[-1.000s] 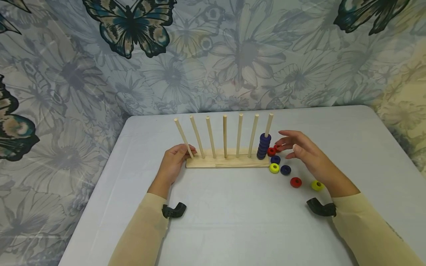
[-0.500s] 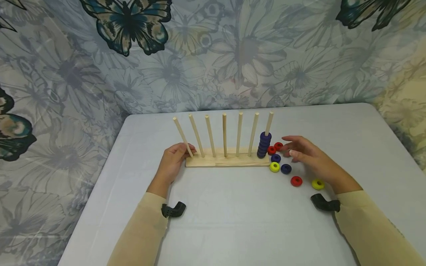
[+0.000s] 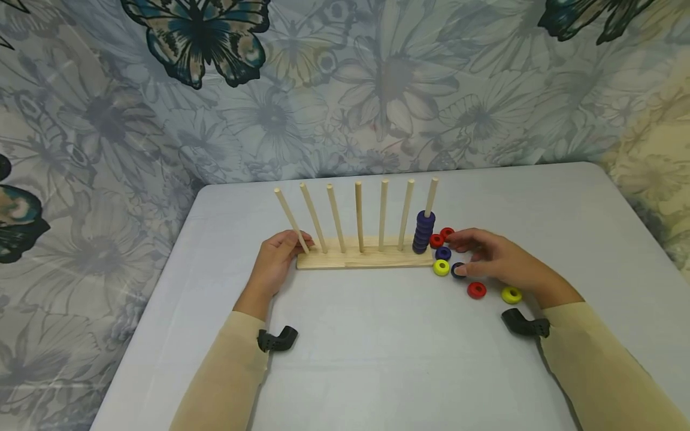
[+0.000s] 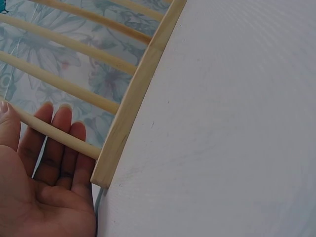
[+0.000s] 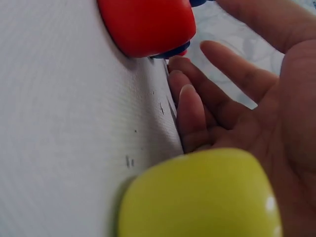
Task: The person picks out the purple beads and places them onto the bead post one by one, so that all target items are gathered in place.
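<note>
My left hand (image 3: pixel 274 258) is at the left end of a wooden peg rack (image 3: pixel 366 258), thumb in front of the leftmost peg (image 4: pixel 64 137) and fingers behind it, holding it low down. Several dark blue rings (image 3: pixel 423 232) are stacked on the rightmost peg. My right hand (image 3: pixel 498 258) reaches over the loose rings with its fingers apart. Its thumb tip overlaps a dark blue ring (image 3: pixel 456 269), and its fingertips are near two red rings (image 3: pixel 447 233). Whether the thumb touches the blue ring is hard to tell.
A second loose blue ring (image 3: pixel 443 254) and a yellow ring (image 3: pixel 441 267) lie by the rack's right end. Nearer me are a red ring (image 3: pixel 477 290) and another yellow ring (image 3: pixel 511 294). All stand on a white table (image 3: pixel 377 347) against a patterned wall.
My right hand first drew back from the red rings, then lowered, bringing its thumb over the nearer loose blue ring. The left hand stays at the leftmost peg. The head view shifted slightly.
</note>
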### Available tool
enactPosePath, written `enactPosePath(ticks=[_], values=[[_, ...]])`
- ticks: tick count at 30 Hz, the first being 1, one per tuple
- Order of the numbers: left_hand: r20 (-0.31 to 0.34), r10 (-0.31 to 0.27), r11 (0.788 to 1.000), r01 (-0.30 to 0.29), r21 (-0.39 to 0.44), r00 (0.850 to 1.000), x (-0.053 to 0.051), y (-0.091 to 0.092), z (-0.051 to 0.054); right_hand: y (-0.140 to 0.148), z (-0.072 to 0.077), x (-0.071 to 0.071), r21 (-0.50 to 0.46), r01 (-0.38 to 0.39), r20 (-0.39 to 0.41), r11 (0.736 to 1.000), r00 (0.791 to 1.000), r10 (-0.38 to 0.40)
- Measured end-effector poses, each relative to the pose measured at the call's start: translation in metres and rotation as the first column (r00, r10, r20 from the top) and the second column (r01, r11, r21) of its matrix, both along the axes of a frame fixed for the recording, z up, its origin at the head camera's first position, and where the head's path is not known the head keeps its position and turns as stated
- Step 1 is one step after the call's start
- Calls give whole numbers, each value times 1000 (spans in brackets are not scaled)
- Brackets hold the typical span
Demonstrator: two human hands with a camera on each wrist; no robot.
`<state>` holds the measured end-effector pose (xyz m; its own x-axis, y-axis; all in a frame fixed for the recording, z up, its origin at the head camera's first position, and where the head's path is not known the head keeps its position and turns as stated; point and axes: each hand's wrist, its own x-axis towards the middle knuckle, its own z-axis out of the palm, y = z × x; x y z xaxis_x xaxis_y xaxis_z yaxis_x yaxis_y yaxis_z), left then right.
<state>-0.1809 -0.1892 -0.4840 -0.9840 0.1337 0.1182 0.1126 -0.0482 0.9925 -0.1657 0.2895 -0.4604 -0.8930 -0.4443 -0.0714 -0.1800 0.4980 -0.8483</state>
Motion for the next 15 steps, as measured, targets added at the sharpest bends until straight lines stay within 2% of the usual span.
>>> enactPosePath(ticks=[6,15], values=[[3,1,1000,-1,6,1000,0,-1,0,0,0,-2,49,-31,-4,998,999,32],[2,-9,1000,9,5,1000,1,-1,1,1,0,-2,80,-14,-41,997,999,17]])
